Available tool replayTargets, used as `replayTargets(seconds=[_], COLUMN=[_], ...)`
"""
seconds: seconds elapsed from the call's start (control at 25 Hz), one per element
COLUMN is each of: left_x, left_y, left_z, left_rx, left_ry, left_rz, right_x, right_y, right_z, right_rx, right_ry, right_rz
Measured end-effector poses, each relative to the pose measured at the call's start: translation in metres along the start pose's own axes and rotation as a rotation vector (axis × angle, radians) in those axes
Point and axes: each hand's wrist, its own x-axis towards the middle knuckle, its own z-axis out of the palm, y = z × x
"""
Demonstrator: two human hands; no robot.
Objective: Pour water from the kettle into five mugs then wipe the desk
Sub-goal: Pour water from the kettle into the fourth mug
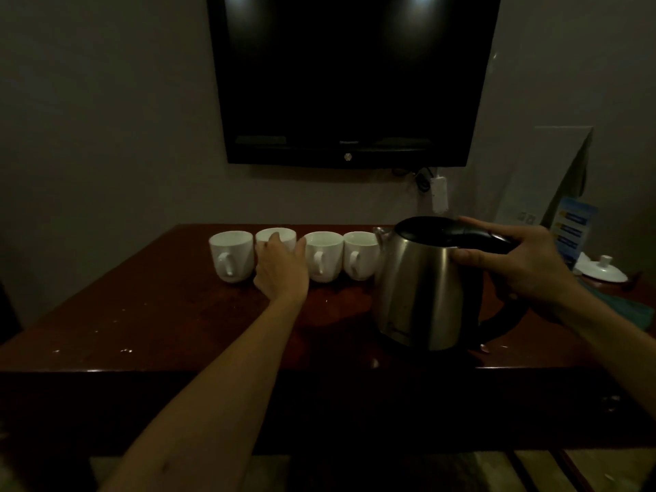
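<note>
Table (159, 314) carries, rearward, a row of white mugs; four show, a fifth I cannot see. Kettle (422, 289) stands upright just right of the row, spout toward it. My right hand (525, 268) grips its handle. My left hand (282, 268) cups the second mug (280, 235), nearest it, likely the next pour.

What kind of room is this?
Probably a hotel room: a dark television hangs on the wall above a wooden desk with matching white mugs and a steel kettle.
</note>
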Motion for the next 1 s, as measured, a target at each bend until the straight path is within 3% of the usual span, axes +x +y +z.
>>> replayTargets(seconds=[0.6,1.0], left_x=[0.017,0.011], left_y=[-0.032,-0.042], left_z=[-0.003,-0.026], left_rx=[-0.117,0.005], left_ry=[-0.119,-0.089], left_rz=[-0.124,-0.092], right_x=[0.019,0.025], right_y=[-0.001,-0.004], right_z=[0.036,0.049], right_rx=[0.081,0.112], right_ry=[-0.112,-0.076], right_rz=[-0.023,-0.038])
